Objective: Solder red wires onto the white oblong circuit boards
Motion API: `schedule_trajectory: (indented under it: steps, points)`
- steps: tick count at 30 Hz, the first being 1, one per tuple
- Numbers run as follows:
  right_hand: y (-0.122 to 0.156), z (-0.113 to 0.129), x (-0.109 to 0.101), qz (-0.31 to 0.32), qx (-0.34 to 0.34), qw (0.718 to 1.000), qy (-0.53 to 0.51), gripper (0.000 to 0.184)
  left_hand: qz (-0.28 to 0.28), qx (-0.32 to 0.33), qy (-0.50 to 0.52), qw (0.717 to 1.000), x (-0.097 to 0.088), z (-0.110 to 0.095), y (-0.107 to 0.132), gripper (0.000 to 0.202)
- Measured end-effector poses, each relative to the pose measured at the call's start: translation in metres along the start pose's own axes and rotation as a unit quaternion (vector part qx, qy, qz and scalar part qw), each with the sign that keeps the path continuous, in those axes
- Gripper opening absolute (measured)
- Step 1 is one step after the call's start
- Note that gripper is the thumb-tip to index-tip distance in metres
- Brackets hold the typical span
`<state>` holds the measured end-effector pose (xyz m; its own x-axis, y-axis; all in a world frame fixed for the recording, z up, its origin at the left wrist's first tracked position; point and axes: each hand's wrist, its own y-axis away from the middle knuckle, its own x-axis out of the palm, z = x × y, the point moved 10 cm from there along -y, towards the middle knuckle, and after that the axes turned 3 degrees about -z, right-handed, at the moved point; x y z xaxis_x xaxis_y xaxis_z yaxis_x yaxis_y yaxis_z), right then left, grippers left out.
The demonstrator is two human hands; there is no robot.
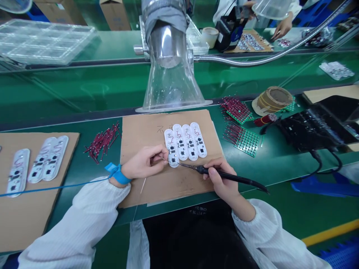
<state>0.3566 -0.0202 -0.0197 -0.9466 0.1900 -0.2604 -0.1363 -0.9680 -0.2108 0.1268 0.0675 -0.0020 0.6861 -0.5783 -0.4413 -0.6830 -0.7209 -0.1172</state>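
My right hand (pixel 222 177) grips a black soldering iron (pixel 224 174), its tip at the lower end of the leftmost white circuit board (pixel 171 147). Between the pinched fingers of my left hand (pixel 147 161) is a thin solder wire (pixel 160 158), reaching the same spot; more of the wire trails below the hand. That board lies side by side with several like it, including the rightmost circuit board (pixel 198 139), on a cardboard sheet (pixel 146 129). Short red wires show on the boards. A blue wrist strap (pixel 120 175) circles my left wrist.
A clear fume hood (pixel 174 87) hangs behind the cardboard. Red wires (pixel 103 142) lie left; green pin boards (pixel 246 141), a tape roll (pixel 272 100) and a black device (pixel 319 123) stand right. More white boards (pixel 50 158) rest far left. A co-worker's hand (pixel 282 28) shows across the bench.
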Motion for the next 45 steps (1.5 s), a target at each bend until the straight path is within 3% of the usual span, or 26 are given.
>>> schedule_trajectory:
  steps: [12, 18, 24, 45]
  points:
    - [0.000, 0.008, 0.000, 0.002, -0.032, 0.999, 0.019, 0.012, 0.008, -0.021, -0.015, 1.000, 0.003, 0.008, 0.000, 0.006]
    - [-0.002, 0.014, 0.008, 0.037, -0.049, 0.997, 0.036, 0.009, 0.014, -0.010, -0.021, 1.000, 0.003, 0.006, 0.000, 0.006]
    - [-0.002, 0.013, 0.005, 0.023, -0.044, 0.999, 0.010, 0.012, 0.018, 0.003, -0.022, 1.000, 0.003, 0.003, -0.001, 0.006]
    - [0.000, 0.002, 0.013, 0.075, -0.015, 0.997, 0.022, 0.018, 0.034, -0.004, -0.037, 0.999, 0.003, 0.008, -0.001, 0.005]
